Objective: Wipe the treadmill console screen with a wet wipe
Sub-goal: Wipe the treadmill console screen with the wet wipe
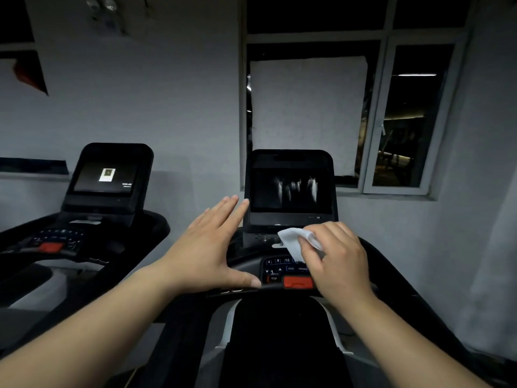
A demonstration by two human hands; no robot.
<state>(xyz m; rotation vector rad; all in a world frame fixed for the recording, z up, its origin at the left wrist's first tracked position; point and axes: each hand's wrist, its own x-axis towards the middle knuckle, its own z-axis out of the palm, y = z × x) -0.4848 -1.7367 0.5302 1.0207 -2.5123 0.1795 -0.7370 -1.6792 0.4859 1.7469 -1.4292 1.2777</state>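
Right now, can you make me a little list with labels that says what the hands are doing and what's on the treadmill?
left hand: open, fingers spread, reaching toward the left edge of the console
right hand: pinching a white wet wipe, below the screen
console screen: dark, with pale streaks across it; wipe not on it
red stop button: under the right hand, near the keypad
second treadmill: to the left, its screen showing a small picture
window: behind the console, dark outside, partly covered by a white sheet
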